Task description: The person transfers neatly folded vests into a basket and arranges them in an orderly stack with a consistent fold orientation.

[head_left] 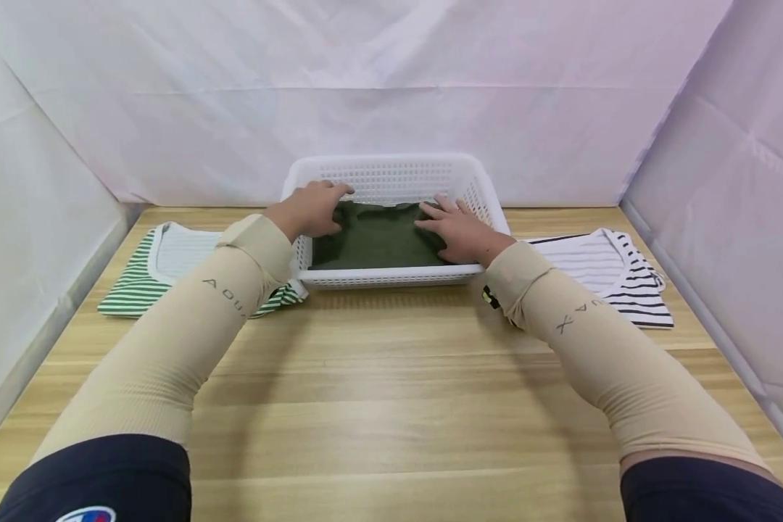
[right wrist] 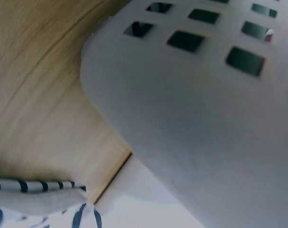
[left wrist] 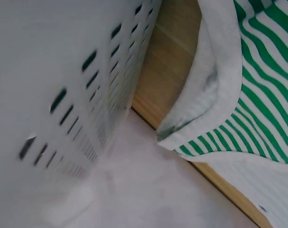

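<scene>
A dark green folded cloth (head_left: 381, 239) lies in a white perforated basket (head_left: 391, 277) at the table's back. My left hand (head_left: 312, 209) reaches over the basket's left side, its fingers at the cloth's left edge. Over the right side comes my right hand (head_left: 460, 230), fingers spread, resting on the cloth's right part. Neither hand has fingers visibly curled round the cloth. The left wrist view has the basket wall (left wrist: 63, 95) close up, and the right wrist view has its corner (right wrist: 181, 104); the cloth's green shows through the holes there.
Left of the basket lies a green-striped garment (head_left: 133, 286), also in the left wrist view (left wrist: 267, 95). A black-and-white striped garment (head_left: 639, 301) lies on the right, its edge in the right wrist view (right wrist: 44, 202). White sheeting (head_left: 391, 116) hangs behind the wooden table (head_left: 378, 406).
</scene>
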`<state>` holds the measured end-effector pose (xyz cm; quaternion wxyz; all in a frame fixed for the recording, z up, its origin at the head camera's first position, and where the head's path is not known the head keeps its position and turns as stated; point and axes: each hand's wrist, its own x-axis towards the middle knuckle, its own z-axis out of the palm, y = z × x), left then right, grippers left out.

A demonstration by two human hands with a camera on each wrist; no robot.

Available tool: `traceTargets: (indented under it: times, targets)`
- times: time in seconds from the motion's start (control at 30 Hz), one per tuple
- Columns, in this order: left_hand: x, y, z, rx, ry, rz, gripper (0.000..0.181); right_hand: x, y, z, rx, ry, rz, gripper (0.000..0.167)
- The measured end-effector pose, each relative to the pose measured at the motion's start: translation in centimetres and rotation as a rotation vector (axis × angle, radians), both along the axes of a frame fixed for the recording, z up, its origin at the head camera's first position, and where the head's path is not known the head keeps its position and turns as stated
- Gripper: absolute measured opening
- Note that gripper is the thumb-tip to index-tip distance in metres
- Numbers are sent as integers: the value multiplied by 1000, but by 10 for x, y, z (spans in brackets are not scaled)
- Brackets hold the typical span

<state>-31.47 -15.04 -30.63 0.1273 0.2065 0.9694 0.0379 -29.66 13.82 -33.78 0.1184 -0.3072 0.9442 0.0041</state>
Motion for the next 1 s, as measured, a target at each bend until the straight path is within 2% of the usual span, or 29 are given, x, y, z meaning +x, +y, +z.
traceTargets:
  times: [0.13, 0.27, 0.4, 0.5, 0.6, 0.67, 0.77, 0.83, 0.9, 1.0]
  targets:
    - [1, -5, 8, 92, 103, -18, 61, -2, 0, 1, 31, -59, 27, 62]
    - [8, -15, 17, 193, 195, 20, 52, -4, 0, 0, 52, -163, -5, 62]
    - [17, -34, 28, 319, 298, 128, 50, -7, -2, -1, 73, -226, -43, 60]
    - [23, -56, 33, 410, 372, 228, 49, -10, -3, 0, 93, -246, -60, 67]
    - [30, -84, 29, 453, 406, 327, 49, -11, -3, 1, 112, -259, -59, 73]
    - [37, -105, 20, 441, 372, 375, 53, -9, -4, 3, 113, -271, -57, 72]
    - [48, -132, -1, 361, 217, 384, 65, -11, -3, 3, 121, -277, -51, 73]
    - [55, -147, -15, 293, 78, 348, 76, -13, -2, 4, 123, -269, -54, 73]
    - [60, -157, -30, 239, -27, 303, 85, -14, -1, 4, 122, -262, -60, 73]
    - [69, -168, -48, 190, -108, 266, 92, -15, 0, 3, 111, -269, -63, 73]
